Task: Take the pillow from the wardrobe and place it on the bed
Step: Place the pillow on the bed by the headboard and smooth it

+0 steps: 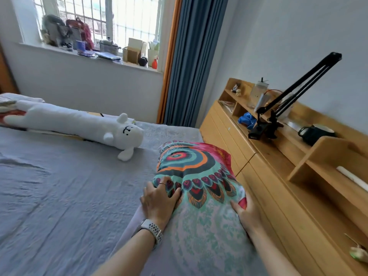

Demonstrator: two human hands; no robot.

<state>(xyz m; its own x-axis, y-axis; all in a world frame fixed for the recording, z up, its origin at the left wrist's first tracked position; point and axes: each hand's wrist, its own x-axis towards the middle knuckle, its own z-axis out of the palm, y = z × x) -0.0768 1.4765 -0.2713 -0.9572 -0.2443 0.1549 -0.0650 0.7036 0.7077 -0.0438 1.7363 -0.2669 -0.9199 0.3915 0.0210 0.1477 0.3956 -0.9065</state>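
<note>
Pillow (196, 176) with bright peacock-feather print lies on bed (59, 196), at its right edge, just beside wooden headboard unit (278, 186). Left hand (159, 200) lies flat on pillow's left side, fingers spread, palm pressing the fabric, not clamped; ring on one finger, white perforated watch band (152, 230) on wrist. Right hand (246, 213) cups pillow's right edge, fingers tucked between pillow and headboard unit, so grip not fully visible; looks spread against the side, not closed. Bed covered in grey-blue sheet, wrinkled. Long white plush animal (79, 124) lies across far side of bed, well apart from pillow. Headboard unit has open cubbies: blue plastic bag (247, 119) sits in one, white roll (352, 179) in the near compartment, dark mug (315, 133) on the shelf, clear lidded jar (257, 93) on top, contents unclear. Black clamp arm (294, 90) fixed to the unit. Windowsill (89, 56) carries open cardboard box (132, 51), inside not visible, metal lidded pot (108, 45), bags, red bottle. Blue curtain (191, 56) hangs right of the window.
</note>
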